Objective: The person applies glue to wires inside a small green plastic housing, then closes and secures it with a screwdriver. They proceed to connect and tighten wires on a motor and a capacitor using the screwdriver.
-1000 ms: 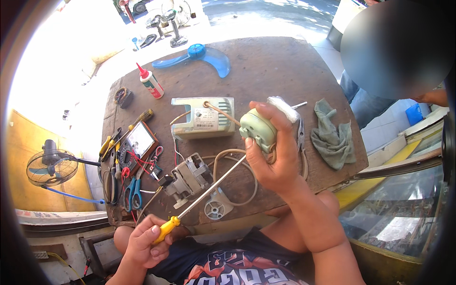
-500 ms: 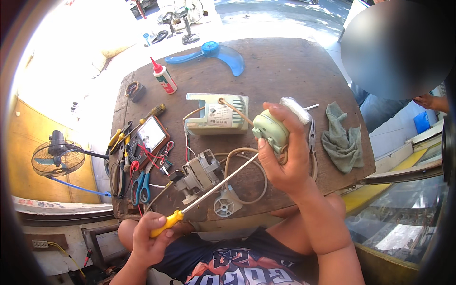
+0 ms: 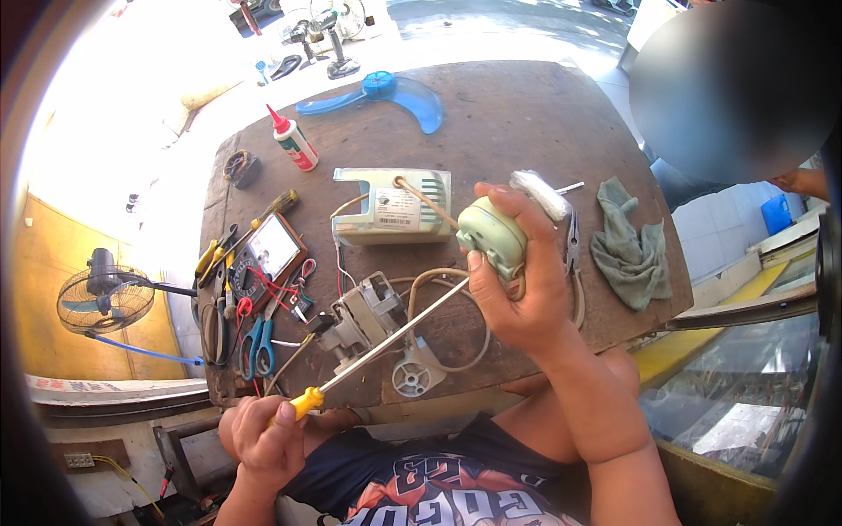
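Observation:
My left hand (image 3: pixel 267 436) is closed around the yellow handle of a long screwdriver (image 3: pixel 390 340). Its shaft slants up to the right, and the tip meets a pale green rounded plastic housing (image 3: pixel 489 230) beside my right thumb. My right hand (image 3: pixel 524 289) grips that housing above the table, with a tan cord at its side. Below the shaft lie a grey electric motor (image 3: pixel 361 317) and a light grey plastic piece with a round slotted end (image 3: pixel 412 375). A pale fan casing (image 3: pixel 393 206) with a label and vents rests behind the motor.
On the wooden table (image 3: pixel 491 105) are a blue fan blade (image 3: pixel 412 98), a glue bottle (image 3: pixel 292 140), a multimeter (image 3: pixel 274 245), blue-handled scissors (image 3: pixel 257 346), pliers (image 3: pixel 574 254) and a green cloth (image 3: pixel 631 245). A standing fan (image 3: pixel 103 294) is at the left; another person sits at the far right.
My left fingers have turned and wrapped further over the screwdriver handle. The housing in my right hand has shifted slightly left in view, as has the whole scene.

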A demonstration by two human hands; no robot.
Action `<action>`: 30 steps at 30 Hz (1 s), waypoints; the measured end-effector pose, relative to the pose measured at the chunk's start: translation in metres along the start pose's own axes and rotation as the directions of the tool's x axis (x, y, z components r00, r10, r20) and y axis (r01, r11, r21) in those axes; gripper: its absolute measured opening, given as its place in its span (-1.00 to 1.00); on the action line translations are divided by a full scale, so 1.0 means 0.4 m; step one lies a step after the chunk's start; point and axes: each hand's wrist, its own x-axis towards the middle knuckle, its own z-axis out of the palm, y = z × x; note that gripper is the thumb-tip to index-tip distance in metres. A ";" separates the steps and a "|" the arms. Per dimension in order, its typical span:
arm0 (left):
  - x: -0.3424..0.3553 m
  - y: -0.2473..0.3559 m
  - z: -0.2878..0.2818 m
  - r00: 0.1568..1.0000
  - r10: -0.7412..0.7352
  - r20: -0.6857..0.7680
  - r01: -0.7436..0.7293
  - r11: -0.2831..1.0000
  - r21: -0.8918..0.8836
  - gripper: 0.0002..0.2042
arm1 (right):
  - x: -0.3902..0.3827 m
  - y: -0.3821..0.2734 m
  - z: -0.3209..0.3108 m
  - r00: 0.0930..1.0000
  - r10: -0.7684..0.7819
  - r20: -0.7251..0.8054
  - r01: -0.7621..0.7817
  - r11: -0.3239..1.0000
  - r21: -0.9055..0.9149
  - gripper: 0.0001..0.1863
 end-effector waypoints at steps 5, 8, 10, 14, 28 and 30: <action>-0.010 -0.008 0.034 0.865 -0.495 0.085 0.343 0.458 -0.820 -0.65 | 0.004 0.001 -0.015 0.997 -0.031 0.067 0.037 0.995 -0.092 -0.33; -0.029 -0.014 0.041 0.795 -0.533 0.289 0.418 0.136 -0.898 -0.67 | 0.003 0.002 -0.020 0.996 -0.044 0.082 0.051 0.995 -0.086 -0.33; -0.036 -0.020 0.037 0.767 -0.492 0.411 0.486 0.027 -0.874 -0.69 | 0.003 0.004 -0.020 0.995 -0.056 0.083 0.063 0.994 -0.085 -0.34; -0.027 -0.036 0.032 0.902 -0.396 0.174 0.398 0.603 -0.691 -0.71 | 0.007 0.005 -0.017 0.995 -0.063 0.071 0.068 0.994 -0.080 -0.35; -0.009 0.003 0.011 0.983 -0.084 0.162 0.089 0.996 -0.026 -0.73 | 0.012 -0.007 -0.017 0.999 -0.048 -0.006 0.048 0.999 0.020 -0.39; 0.011 0.017 0.004 0.972 0.010 0.233 -0.056 0.980 0.191 -0.71 | 0.021 -0.007 -0.021 1.000 0.002 0.016 -0.002 1.000 -0.030 -0.40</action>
